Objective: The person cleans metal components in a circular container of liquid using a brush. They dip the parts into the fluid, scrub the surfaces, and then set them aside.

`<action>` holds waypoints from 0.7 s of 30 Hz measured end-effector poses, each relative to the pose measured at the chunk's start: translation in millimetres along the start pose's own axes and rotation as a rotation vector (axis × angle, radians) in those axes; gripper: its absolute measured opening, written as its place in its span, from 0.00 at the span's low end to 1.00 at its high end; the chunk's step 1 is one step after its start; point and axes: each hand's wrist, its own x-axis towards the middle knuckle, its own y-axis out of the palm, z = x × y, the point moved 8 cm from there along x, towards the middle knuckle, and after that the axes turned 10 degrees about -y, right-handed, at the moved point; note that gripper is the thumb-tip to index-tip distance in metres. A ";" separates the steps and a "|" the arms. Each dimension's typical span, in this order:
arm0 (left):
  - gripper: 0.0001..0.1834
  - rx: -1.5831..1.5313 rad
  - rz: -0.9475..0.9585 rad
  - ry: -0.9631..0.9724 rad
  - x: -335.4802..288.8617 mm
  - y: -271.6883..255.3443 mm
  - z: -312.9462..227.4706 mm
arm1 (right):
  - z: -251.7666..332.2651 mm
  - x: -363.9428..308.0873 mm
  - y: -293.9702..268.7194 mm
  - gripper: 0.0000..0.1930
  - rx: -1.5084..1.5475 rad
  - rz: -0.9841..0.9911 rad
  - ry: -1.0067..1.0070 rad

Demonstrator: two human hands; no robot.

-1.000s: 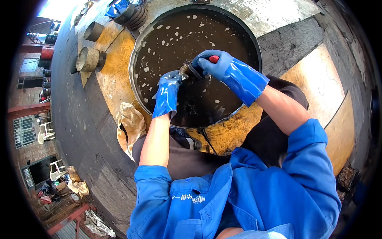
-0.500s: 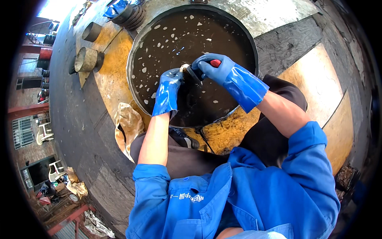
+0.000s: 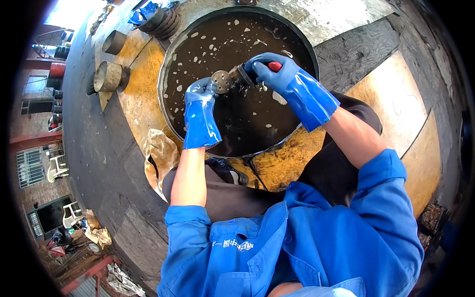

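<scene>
Both my hands wear blue rubber gloves and are over a wide round tub (image 3: 161,94) of dark brown liquid with pale foam flecks. My left hand (image 3: 199,94) is closed on the edge of a round metal disc (image 3: 221,81) with small holes through it. In my right hand (image 3: 273,74) is a brush (image 3: 241,75) with a red handle end sticking up by the thumb. The brush's bristles are beside the disc's right edge, seemingly touching it. Drips and splashes show below the brush. My right fingers' undersides are hidden.
Metal rings (image 3: 107,76) stand on the floor left of the tub. A stack of dark rings (image 3: 167,24) is behind them, with blue material on top. A crumpled tan sack (image 3: 162,154) lies at the near left, close to my shoe (image 3: 225,171). Stained boards (image 3: 391,94) cover the floor at right.
My left hand has moved slightly left and turned the disc so its holed face shows. The right hand has shifted right and up with the brush; fresh foam streaks appear on the liquid.
</scene>
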 end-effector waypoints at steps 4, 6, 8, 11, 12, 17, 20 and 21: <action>0.14 -0.033 -0.070 0.003 -3.9 -10.0 -10.4 | 10.6 4.0 -6.2 0.12 0.095 -0.028 -0.094; 0.14 -0.011 -0.109 0.026 -5.1 -15.8 -12.2 | 32.4 -2.6 -4.1 0.12 0.166 -0.005 -0.135; 0.14 0.045 -0.128 0.027 -3.9 -17.7 -13.0 | 42.1 -6.2 -0.5 0.13 0.228 0.018 -0.193; 0.14 0.039 -0.121 0.013 -4.4 -13.2 -14.2 | 39.7 -11.5 9.8 0.13 0.184 0.055 -0.158; 0.14 0.024 -0.114 0.005 -5.2 -11.7 -14.6 | 35.0 -11.2 14.2 0.13 0.199 0.092 -0.176; 0.13 -0.086 -0.119 -0.049 9.0 -20.8 10.4 | 34.8 -6.7 7.6 0.13 0.048 0.005 -0.269; 0.13 -0.081 -0.149 -0.051 9.8 -23.9 12.2 | 39.9 -10.8 7.4 0.14 0.155 0.026 -0.150; 0.12 -0.073 -0.148 -0.034 8.9 -21.7 8.4 | 42.2 -11.9 9.1 0.14 0.148 0.049 -0.181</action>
